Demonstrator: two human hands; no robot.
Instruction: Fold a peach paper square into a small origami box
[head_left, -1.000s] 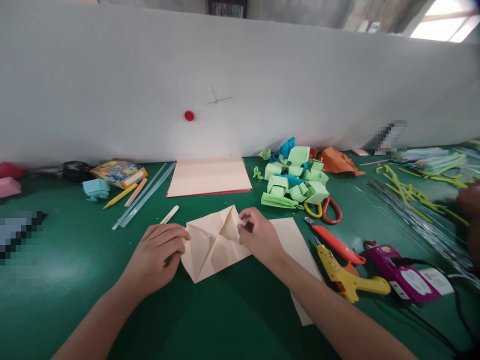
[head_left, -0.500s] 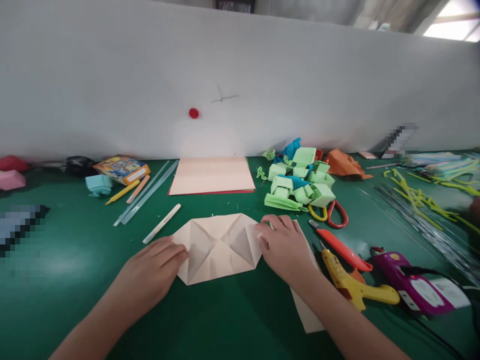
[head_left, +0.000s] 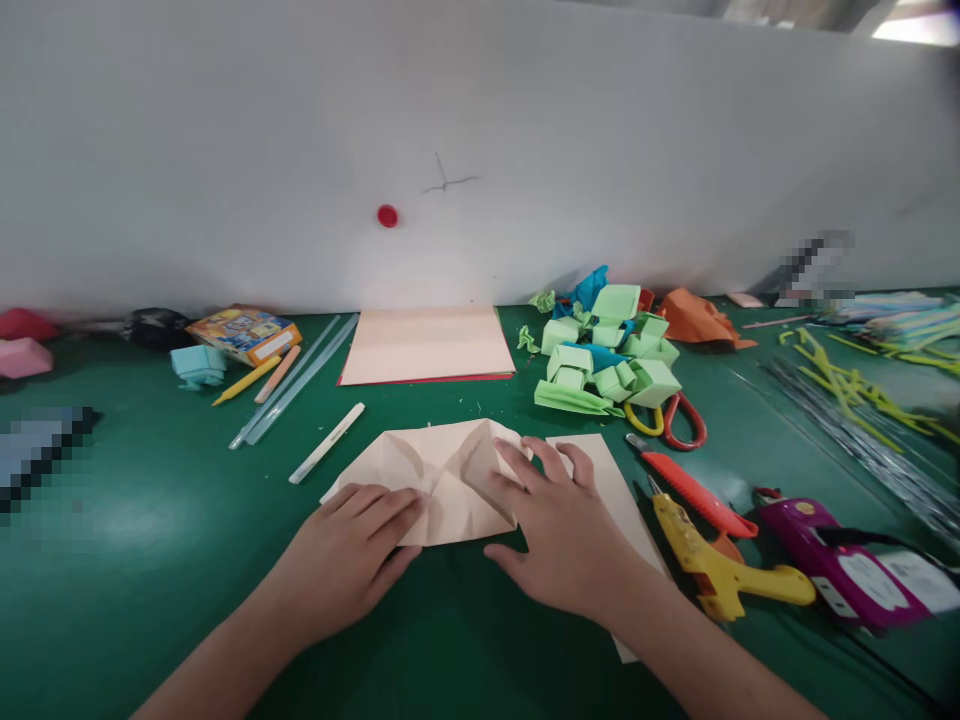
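"Creased, pale peach paper sheet (head_left: 454, 500): how far along?"

"Creases made; apparently not yet flat, on the green tabletop (head_left: 450, 640). Left grip (head_left: 352, 555) rests on it, fingers together, pinch unclear; right grip (head_left: 566, 525) lies wide across its right side."

We've got folded paper (head_left: 442, 470) mid-worktop (head_left: 450, 645), paper stack (head_left: 427, 345) behind it, glue gun (head_left: 711, 572) right, cutter (head_left: 701, 494) behind that.

I see a craft workspace: green bench (head_left: 157, 520), glue gun (head_left: 709, 570) at my view's four o'clock, folded green paper (head_left: 619, 380) at three.
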